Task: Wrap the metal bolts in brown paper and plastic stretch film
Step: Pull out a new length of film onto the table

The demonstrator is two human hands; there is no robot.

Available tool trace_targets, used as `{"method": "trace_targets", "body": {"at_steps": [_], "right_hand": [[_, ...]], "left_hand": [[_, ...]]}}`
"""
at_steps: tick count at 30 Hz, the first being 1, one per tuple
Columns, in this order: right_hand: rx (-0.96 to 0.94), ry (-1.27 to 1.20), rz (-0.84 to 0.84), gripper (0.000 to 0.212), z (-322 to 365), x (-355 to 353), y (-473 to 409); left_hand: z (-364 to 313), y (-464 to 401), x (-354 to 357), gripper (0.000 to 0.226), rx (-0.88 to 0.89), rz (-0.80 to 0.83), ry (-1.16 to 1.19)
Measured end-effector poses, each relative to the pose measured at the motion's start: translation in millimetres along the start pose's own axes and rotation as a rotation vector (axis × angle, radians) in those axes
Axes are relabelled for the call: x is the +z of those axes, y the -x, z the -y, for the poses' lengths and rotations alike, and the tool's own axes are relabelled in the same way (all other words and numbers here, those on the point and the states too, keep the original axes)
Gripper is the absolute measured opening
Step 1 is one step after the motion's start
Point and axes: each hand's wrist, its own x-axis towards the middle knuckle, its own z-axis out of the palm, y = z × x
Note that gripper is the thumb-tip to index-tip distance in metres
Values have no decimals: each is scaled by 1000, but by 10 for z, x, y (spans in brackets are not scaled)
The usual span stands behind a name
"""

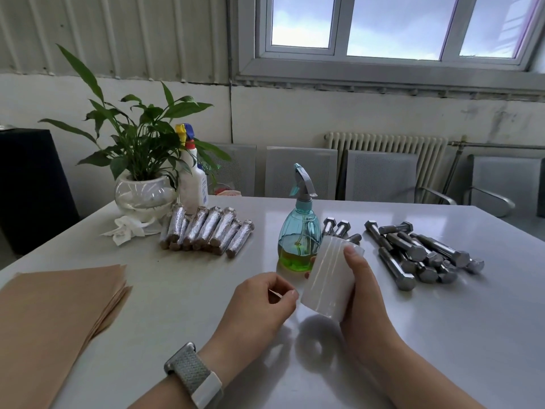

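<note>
My right hand (358, 287) grips a white roll of stretch film (328, 278), held tilted above the table. My left hand (259, 302) sits beside the roll's lower edge with thumb and forefinger pinched together at the film; whether a film end is between them is unclear. A pile of bare metal bolts (421, 255) lies to the right. Two more bolts (339, 227) lie behind the roll. A stack of brown paper sheets (56, 308) lies at the left. Several wrapped bolts (206, 231) lie in a row at the back left.
A blue spray bottle (299, 231) with green liquid stands just behind the roll. A potted plant (141, 184), a white spray bottle (191, 178) and a crumpled tissue (126, 230) are at the back left of the white table (265, 364). Metal chairs stand beyond the table.
</note>
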Motion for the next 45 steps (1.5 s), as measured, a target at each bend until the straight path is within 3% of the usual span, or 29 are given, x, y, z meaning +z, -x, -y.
{"method": "trace_targets", "body": {"at_steps": [8,13,21,28,34,41,45], "right_hand": [[30,-70,25,54,18,19,29],[45,-49,22,64,33,39,39],[20,-80,36,68,28,44,-3],[37,11,98,82,49,111,53],[45,544,300,52,38,176,157],[106,628,406,40,230,147,118],[35,699,463,9,288,84,92]], "left_hand": [[-9,-49,-29,9,-135,30,238],[20,-31,-22,16,-153,109,176],[33,-49,-14,11,-58,-29,150],[88,-175,-94,16,-39,-323,236],[116,-191,-149,15,112,-446,86],[109,-156,-182,13,308,-311,-58],[108,-138,-185,13,368,-257,-82]]}}
